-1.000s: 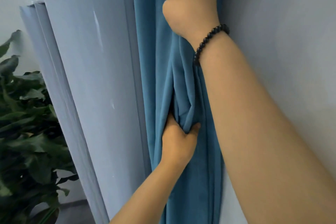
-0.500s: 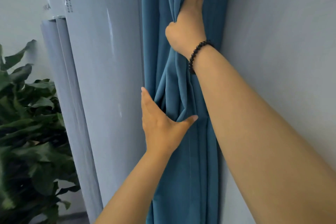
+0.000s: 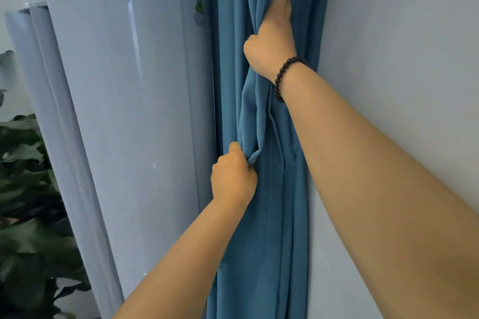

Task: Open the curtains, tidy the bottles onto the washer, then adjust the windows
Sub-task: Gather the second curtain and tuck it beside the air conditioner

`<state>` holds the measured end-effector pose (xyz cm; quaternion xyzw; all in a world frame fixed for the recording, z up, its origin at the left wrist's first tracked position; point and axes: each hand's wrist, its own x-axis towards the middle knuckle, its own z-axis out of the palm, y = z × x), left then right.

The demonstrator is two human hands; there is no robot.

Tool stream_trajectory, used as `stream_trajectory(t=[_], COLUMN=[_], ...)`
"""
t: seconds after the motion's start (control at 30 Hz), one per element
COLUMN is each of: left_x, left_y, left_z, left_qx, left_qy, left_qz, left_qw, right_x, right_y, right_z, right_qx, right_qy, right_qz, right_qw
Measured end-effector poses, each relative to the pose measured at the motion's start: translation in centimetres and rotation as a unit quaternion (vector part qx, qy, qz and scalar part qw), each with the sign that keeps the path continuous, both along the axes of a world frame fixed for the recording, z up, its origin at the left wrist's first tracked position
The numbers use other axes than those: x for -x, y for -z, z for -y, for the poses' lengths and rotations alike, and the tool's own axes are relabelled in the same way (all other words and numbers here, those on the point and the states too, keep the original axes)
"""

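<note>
Head view: your left hand [image 3: 233, 178] and right hand [image 3: 269, 46] each grip a curtain [image 3: 261, 241] fold; keep the gathered folds tight against the wall [image 3: 401, 33]

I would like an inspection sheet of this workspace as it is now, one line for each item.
Surface: nothing seen.
Job's things: blue curtain bunched between the white appliance and the wall; bottles, washer, windows not in view.
Clutter: nothing seen.
Hands: left hand grips a curtain fold low; right hand, with a bead bracelet, grips it higher.
Cables: nothing seen.
Surroundings: green plant at left.
</note>
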<state>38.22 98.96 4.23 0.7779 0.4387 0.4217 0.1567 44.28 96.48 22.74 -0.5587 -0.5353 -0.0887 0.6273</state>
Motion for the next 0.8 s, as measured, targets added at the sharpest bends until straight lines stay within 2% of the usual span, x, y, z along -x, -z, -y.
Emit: stream_trajectory(t=[0.1,0.37,0.57,0.8], left_x=[-1.1,-4.5,-7.1,-7.9], left_y=[0.2,-0.2,0.4,0.7], left_z=[-1.7,-5.6,-8.2,-10.7], left_qx=[-0.012,0.040,0.026,0.036], left_qy=[-0.003,-0.018,0.000,0.011], left_qz=[-0.010,0.011,0.017,0.018], left_qw=[1.000,0.999,1.000,0.999], right_x=[-0.7,-2.8,-5.7,-6.3], right_y=[0.1,-0.1,0.5,0.9], right_z=[-1.7,-5.6,-8.3,-10.9], right_qx=[0.002,-0.012,-0.044,-0.037], right_qy=[0.007,0.015,0.045,0.080], right_qz=[0.005,0.010,0.024,0.042], right_qw=[1.000,1.000,0.998,0.995])
